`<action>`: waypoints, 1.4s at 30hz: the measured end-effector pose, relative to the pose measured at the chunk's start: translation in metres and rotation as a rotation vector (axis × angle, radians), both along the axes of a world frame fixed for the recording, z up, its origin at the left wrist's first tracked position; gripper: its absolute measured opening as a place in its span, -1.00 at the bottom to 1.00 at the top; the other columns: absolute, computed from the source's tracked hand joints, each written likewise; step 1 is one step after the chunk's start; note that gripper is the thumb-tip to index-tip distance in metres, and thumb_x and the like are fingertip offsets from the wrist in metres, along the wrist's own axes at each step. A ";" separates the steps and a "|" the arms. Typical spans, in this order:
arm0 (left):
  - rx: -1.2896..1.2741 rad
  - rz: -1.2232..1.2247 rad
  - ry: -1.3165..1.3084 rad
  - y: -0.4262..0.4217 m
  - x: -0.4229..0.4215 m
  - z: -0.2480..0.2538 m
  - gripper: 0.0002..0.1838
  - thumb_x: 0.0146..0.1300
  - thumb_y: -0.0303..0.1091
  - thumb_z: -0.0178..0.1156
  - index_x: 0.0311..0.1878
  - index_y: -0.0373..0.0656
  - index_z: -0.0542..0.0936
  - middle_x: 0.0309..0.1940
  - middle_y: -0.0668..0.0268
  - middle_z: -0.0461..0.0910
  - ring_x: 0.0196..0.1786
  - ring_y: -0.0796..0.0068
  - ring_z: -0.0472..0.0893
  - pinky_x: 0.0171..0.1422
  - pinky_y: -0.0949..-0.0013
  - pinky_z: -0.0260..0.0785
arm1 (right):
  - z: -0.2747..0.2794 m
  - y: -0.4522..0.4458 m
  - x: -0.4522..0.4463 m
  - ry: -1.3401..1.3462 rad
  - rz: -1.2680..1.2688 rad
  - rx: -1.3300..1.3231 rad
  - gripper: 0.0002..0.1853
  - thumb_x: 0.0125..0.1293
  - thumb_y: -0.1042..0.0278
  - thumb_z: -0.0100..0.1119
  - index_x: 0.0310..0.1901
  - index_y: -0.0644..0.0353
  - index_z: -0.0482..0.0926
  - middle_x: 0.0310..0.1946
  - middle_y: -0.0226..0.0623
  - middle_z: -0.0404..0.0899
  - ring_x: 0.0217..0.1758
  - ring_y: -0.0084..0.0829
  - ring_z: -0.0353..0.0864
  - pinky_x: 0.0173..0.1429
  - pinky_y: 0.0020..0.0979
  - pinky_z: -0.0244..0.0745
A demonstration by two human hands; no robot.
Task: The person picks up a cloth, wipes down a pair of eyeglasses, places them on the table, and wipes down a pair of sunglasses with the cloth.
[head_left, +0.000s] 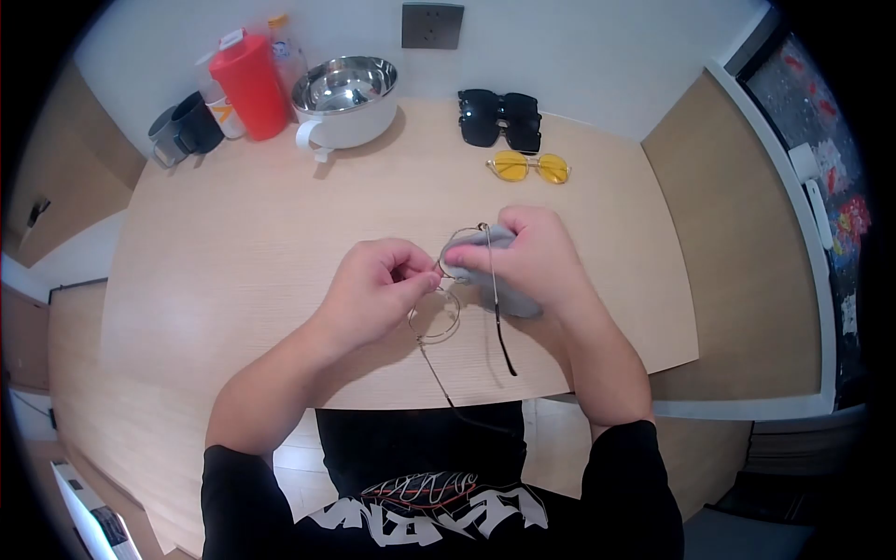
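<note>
Thin round-lensed wire eyeglasses (435, 314) are held between my hands above the front part of the table. My left hand (378, 287) pinches the frame near the bridge. In my right hand (537, 259) is a grey cloth (509, 301), with the thumb pressing it against one lens. The cloth partly covers that lens; the other lens shows uncovered below my left fingertips. Both temple arms are unfolded and point down toward my body, one with a dark tip (508, 362). Fingers behind the cloth are partly hidden.
Yellow-lensed glasses (532, 168) lie beyond my right hand, with stacked dark sunglasses (500, 119) behind them. At the back left stand a white-handled steel bowl (347, 103), a red pitcher (250, 86), a clear bottle (287, 49) and dark mugs (198, 123). A wooden panel (728, 215) borders the right side.
</note>
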State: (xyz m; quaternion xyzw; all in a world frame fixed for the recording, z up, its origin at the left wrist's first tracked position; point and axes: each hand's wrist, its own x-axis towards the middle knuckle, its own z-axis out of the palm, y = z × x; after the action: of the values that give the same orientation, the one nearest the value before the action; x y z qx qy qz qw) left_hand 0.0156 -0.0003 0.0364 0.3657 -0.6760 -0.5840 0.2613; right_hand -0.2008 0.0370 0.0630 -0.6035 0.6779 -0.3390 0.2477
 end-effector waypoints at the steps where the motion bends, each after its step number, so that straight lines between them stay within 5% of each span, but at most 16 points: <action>1: 0.023 -0.001 -0.013 -0.001 0.000 -0.001 -0.95 0.23 -0.54 0.30 -0.27 -0.32 0.67 -0.42 0.36 0.66 -0.35 0.70 0.57 -0.24 0.57 0.42 | -0.001 0.000 -0.001 0.041 -0.004 0.008 -0.34 -0.20 -0.11 0.64 -0.65 0.35 0.43 -0.71 -0.22 0.41 -0.61 -0.49 0.34 -0.48 -0.34 0.36; 15: 0.111 -0.020 0.048 -0.010 0.003 -0.007 -0.95 0.18 -0.59 0.35 -0.29 -0.33 0.69 -0.37 0.28 0.71 -0.31 0.64 0.63 -0.21 0.56 0.47 | 0.013 0.006 0.007 0.032 -0.099 -0.003 -0.34 -0.22 -0.18 0.63 -0.63 0.33 0.48 -0.67 -0.16 0.49 -0.60 -0.34 0.45 -0.44 -0.31 0.41; 21: 0.116 -0.029 0.043 -0.012 0.005 -0.007 -0.95 0.16 -0.58 0.37 -0.31 -0.33 0.69 -0.38 0.28 0.70 -0.33 0.64 0.62 -0.22 0.56 0.46 | 0.012 0.003 0.006 0.224 -0.012 0.047 -0.33 -0.23 -0.20 0.62 -0.62 0.32 0.48 -0.65 -0.12 0.51 -0.60 -0.31 0.48 -0.44 -0.31 0.42; 24: 0.133 -0.031 0.061 -0.011 0.004 -0.006 -0.95 0.16 -0.58 0.36 -0.32 -0.32 0.68 -0.39 0.29 0.70 -0.33 0.64 0.62 -0.22 0.56 0.45 | 0.007 0.005 0.006 -0.081 -0.114 -0.064 -0.33 -0.24 -0.21 0.62 -0.62 0.32 0.48 -0.66 -0.10 0.50 -0.62 -0.28 0.46 -0.45 -0.29 0.41; 27: 0.149 -0.029 0.077 -0.011 0.005 -0.006 -0.96 0.17 -0.58 0.35 -0.31 -0.32 0.68 -0.39 0.30 0.70 -0.33 0.65 0.61 -0.21 0.57 0.45 | 0.003 0.003 0.005 0.235 0.056 -0.105 -0.31 -0.28 -0.08 0.71 -0.68 0.26 0.34 -0.71 -0.31 0.34 -0.60 -0.56 0.28 -0.50 -0.38 0.29; 30: 0.155 -0.029 0.088 -0.011 0.005 -0.006 -0.96 0.18 -0.57 0.34 -0.31 -0.32 0.67 -0.40 0.31 0.69 -0.33 0.65 0.61 -0.22 0.58 0.44 | 0.010 0.003 0.007 0.199 0.004 0.033 -0.31 -0.28 -0.09 0.70 -0.67 0.29 0.34 -0.71 -0.30 0.36 -0.59 -0.55 0.29 -0.48 -0.37 0.31; 33: 0.148 -0.035 0.104 -0.010 0.003 -0.009 -0.96 0.19 -0.57 0.34 -0.31 -0.31 0.67 -0.41 0.32 0.68 -0.34 0.65 0.60 -0.23 0.58 0.42 | 0.005 0.002 0.003 -0.043 -0.083 -0.014 -0.32 -0.24 -0.22 0.61 -0.60 0.34 0.50 -0.65 -0.13 0.51 -0.62 -0.26 0.45 -0.44 -0.29 0.41; 36: 0.139 -0.018 0.086 -0.009 0.003 -0.005 -0.96 0.19 -0.56 0.34 -0.31 -0.31 0.67 -0.40 0.33 0.68 -0.33 0.65 0.60 -0.22 0.58 0.42 | 0.001 0.002 0.005 0.210 0.095 -0.062 -0.37 -0.22 -0.03 0.68 -0.67 0.26 0.37 -0.69 -0.33 0.39 -0.59 -0.59 0.31 -0.48 -0.41 0.31; 42: 0.121 0.004 0.156 -0.009 0.004 -0.006 -0.96 0.20 -0.56 0.33 -0.31 -0.32 0.67 -0.37 0.31 0.68 -0.31 0.62 0.61 -0.19 0.56 0.44 | 0.005 0.004 0.005 -0.092 -0.052 -0.060 -0.45 -0.15 0.05 0.66 -0.63 0.27 0.44 -0.63 -0.36 0.47 -0.56 -0.61 0.38 -0.47 -0.43 0.36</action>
State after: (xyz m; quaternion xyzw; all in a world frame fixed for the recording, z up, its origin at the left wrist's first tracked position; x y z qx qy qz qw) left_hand 0.0193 -0.0093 0.0304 0.3353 -0.6164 -0.6500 0.2917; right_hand -0.1956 0.0409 0.0682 -0.5766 0.6707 -0.3930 0.2515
